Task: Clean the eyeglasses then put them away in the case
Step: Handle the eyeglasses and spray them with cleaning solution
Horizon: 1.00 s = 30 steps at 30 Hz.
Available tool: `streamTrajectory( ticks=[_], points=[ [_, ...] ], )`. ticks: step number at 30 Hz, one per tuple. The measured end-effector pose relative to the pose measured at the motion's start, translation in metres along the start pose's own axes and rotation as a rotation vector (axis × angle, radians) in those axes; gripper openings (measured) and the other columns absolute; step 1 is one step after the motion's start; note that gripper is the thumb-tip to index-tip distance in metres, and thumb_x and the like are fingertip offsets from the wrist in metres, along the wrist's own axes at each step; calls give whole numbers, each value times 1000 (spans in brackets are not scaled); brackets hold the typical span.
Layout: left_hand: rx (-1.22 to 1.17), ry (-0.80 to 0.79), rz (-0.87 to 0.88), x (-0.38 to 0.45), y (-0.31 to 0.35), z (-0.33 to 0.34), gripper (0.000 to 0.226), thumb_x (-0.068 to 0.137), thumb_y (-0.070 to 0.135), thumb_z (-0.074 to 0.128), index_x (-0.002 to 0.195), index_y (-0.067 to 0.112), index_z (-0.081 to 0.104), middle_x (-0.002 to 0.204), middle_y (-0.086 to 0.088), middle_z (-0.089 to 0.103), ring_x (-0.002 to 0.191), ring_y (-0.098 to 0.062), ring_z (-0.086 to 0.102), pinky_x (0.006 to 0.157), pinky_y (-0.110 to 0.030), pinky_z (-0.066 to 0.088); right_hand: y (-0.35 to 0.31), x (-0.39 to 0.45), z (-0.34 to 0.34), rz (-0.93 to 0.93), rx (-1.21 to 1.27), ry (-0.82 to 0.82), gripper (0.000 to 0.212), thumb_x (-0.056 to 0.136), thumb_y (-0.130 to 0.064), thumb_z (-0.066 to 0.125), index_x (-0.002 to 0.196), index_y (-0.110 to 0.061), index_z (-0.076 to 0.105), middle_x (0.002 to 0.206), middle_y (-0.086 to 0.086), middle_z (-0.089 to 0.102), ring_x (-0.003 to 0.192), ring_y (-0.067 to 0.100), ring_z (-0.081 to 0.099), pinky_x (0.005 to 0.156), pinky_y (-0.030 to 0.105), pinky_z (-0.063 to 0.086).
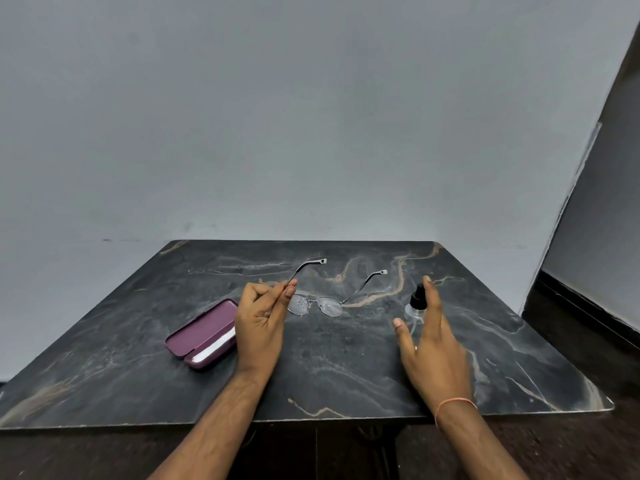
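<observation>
While the thin silver wire-framed eyeglasses (317,299) are held just over the middle of the dark marbled stone desk (346,358), the left hand (260,327) pinches one temple arm between thumb and fingers (289,287), both temples unfolded and pointing toward the far edge. One lens appears speckled with droplets, so the cleaning step seems under way and wiping not yet done. Toward the right edge, the right hand (429,344) has its fingers straight and spread, palm just beside a small clear spray bottle with a black pump top (415,304); whether it touches the bottle cannot be told. Nearer the left edge lies the open maroon hard-shell case (204,332), a white strip, possibly a cloth, inside it. Next, judging from this layout, the lenses call for wiping, then the temples for folding.
</observation>
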State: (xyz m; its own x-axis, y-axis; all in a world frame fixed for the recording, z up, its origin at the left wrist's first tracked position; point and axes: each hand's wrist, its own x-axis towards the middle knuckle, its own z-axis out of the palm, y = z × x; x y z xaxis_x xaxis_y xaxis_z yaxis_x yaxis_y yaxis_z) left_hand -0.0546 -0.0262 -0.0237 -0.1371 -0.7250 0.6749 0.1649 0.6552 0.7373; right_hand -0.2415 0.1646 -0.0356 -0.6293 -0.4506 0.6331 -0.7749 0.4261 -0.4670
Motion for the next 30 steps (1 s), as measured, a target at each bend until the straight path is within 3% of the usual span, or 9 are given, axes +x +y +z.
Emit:
streamTrajectory(
  ticks=[4, 8, 10, 12, 14, 16, 19, 25, 30],
  points=[
    [16, 26, -14, 0, -1, -1, 27, 98, 26, 74, 123, 20, 80, 91, 2, 55, 85, 5, 57, 86, -9, 52, -1, -2, 3, -24, 61, -52, 95, 103, -42, 60, 163, -56, -13, 148, 13, 62, 72, 34, 73, 56, 34, 42],
    [12, 30, 13, 0, -4, -1, 26, 97, 27, 75, 123, 23, 80, 91, 4, 54, 84, 4, 58, 86, -9, 53, -10, -6, -3, -65, 190, -101, 92, 104, -38, 60, 164, -57, -7, 152, 6, 58, 57, 3, 63, 52, 22, 42],
    [7, 20, 33, 1, -6, 0, 26, 98, 26, 76, 123, 25, 80, 92, 4, 56, 85, 0, 60, 89, -10, 55, -21, -12, -6, -56, 289, -113, 87, 104, -36, 60, 163, -60, 0, 150, 3, 60, 73, 3, 69, 62, 24, 47],
    [21, 13, 48, 1, -7, 1, 26, 98, 26, 76, 124, 24, 80, 92, 0, 57, 85, -11, 62, 90, -12, 56, -35, -19, -7, -35, 391, -126, 83, 104, -31, 60, 162, -61, 9, 127, 1, 72, 89, 16, 72, 71, 31, 50],
    [35, 10, 64, 0, -7, 2, 27, 98, 26, 76, 125, 24, 80, 91, -4, 56, 85, -15, 60, 90, -14, 56, -52, -26, -6, -47, 461, -169, 80, 101, -27, 59, 160, -61, 18, 87, -3, 72, 69, 12, 66, 63, 35, 51],
    [36, 4, 94, 0, -6, 1, 27, 99, 29, 74, 125, 25, 80, 90, -1, 55, 85, -6, 58, 89, -13, 54, -68, -30, -1, -55, 509, -211, 78, 95, -25, 59, 156, -62, 27, 71, -1, 65, 57, 12, 59, 59, 38, 53],
    [42, -5, 117, 0, -5, 1, 27, 101, 35, 71, 125, 27, 80, 90, 3, 53, 85, 0, 55, 87, -11, 50, -91, -30, 10, -51, 576, -261, 72, 93, -26, 61, 152, -60, 37, 67, -5, 65, 55, 12, 58, 59, 30, 51],
    [52, -43, 112, -2, -6, 0, 24, 101, 29, 73, 124, 31, 79, 91, -2, 55, 88, -18, 62, 88, -19, 56, -114, -23, 25, -34, 657, -312, 58, 93, -27, 66, 137, -61, 50, 59, -8, 60, 49, 5, 50, 53, 17, 43],
    [55, -62, 116, -1, -3, 0, 26, 101, 39, 68, 123, 29, 78, 93, -6, 57, 92, -15, 61, 85, -18, 56, -122, -21, 31, -36, 652, -348, 52, 89, -23, 67, 124, -61, 56, 72, -7, 72, 51, 7, 59, 52, 14, 44]
  ],
)
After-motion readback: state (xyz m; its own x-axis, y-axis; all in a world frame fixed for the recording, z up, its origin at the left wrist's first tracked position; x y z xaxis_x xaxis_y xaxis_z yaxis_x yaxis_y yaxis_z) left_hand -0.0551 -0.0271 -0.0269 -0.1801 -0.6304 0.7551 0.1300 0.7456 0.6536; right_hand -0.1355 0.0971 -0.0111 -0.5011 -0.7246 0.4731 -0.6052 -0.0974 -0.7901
